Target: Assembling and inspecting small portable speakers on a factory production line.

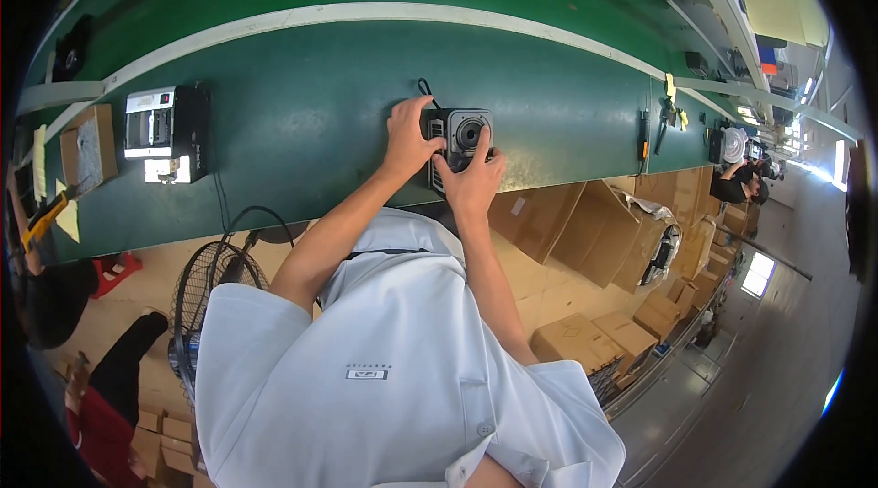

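Observation:
A small dark boxy device (pixel 456 117) rests on the green workbench, with a grey front plate and a round black lens-like part (pixel 468 134) facing up. Slotted vents run down its left side. My left hand (pixel 407 136) grips the device's left side, its thumb on the vented edge and its fingers at the upper corner. From below, my right hand (pixel 473 182) grasps it, with the index finger beside the round part and the thumb near the lower left edge. A short black cord loop (pixel 423 85) sticks out beyond the upper edge.
On the bench's left stand a black-and-silver machine (pixel 171 136) and an open cardboard box (pixel 89 150). An orange-and-black tool (pixel 643 136) lies to the right. Below are a black fan (pixel 215 279) and large cartons (pixel 585 223). Other people sit at both ends.

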A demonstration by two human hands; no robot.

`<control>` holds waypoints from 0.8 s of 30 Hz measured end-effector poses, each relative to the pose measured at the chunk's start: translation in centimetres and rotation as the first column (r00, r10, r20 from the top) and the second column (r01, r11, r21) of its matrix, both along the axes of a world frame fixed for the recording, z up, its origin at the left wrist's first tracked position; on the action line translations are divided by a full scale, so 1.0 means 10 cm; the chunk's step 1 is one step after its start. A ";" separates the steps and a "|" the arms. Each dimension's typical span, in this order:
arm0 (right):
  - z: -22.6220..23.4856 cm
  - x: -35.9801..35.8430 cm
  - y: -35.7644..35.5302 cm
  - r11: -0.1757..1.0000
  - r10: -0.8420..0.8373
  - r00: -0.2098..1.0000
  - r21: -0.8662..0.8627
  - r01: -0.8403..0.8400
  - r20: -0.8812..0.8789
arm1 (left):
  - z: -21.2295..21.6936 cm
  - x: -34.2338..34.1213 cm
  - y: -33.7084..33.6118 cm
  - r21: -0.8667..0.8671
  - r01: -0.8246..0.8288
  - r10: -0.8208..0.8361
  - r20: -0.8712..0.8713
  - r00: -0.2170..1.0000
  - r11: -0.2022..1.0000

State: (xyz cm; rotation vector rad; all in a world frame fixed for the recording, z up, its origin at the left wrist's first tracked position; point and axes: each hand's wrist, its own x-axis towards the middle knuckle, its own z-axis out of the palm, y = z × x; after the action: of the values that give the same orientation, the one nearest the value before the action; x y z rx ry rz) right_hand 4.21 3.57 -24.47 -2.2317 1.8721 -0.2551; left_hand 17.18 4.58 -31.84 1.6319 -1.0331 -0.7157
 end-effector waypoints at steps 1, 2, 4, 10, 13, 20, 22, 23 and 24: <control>-0.01 -0.01 0.00 1.000 0.000 1.000 -0.001 0.000 -0.002 | 0.02 0.01 -0.01 -0.021 -0.062 0.062 0.049 0.997 0.998; -0.01 -0.01 0.00 1.000 0.006 1.000 -0.002 -0.006 -0.011 | 0.02 0.04 -0.02 -0.021 -0.062 0.063 0.047 0.997 0.998; -0.02 -0.02 -0.01 1.000 0.011 1.000 -0.003 -0.011 -0.020 | 0.01 0.17 -0.05 -0.007 -0.070 0.070 0.129 0.989 0.998; -0.04 -0.01 -0.01 1.000 0.020 0.999 0.003 -0.020 -0.040 | 0.01 0.36 -0.22 -0.081 0.089 -0.043 0.453 0.891 0.993; -0.05 -0.01 -0.02 0.999 0.018 0.999 0.032 -0.017 -0.038 | 0.00 0.42 -0.33 -0.096 0.234 -0.144 0.554 0.820 0.967; -0.08 -0.02 -0.03 0.999 0.004 0.999 0.040 -0.003 -0.034 | -0.07 0.52 -0.45 -0.072 0.411 -0.252 0.690 0.678 0.909; -0.06 -0.01 -0.03 0.998 -0.010 0.999 0.056 0.012 -0.036 | -0.08 0.54 -0.47 -0.064 0.446 -0.271 0.715 0.645 0.893; -0.04 0.00 -0.03 0.998 0.006 1.000 0.057 -0.004 -0.027 | -0.08 0.55 -0.47 -0.055 0.478 -0.286 0.739 0.610 0.876; -0.02 0.01 -0.04 0.998 0.022 1.000 0.058 -0.021 -0.017 | -0.08 0.57 -0.47 -0.053 0.480 -0.289 0.737 0.611 0.876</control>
State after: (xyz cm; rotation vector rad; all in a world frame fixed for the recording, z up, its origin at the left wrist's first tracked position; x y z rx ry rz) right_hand 4.29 3.20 -24.69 -2.2217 1.8390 -0.1768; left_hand 22.84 -0.17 -32.66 1.4820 -2.0159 -0.1628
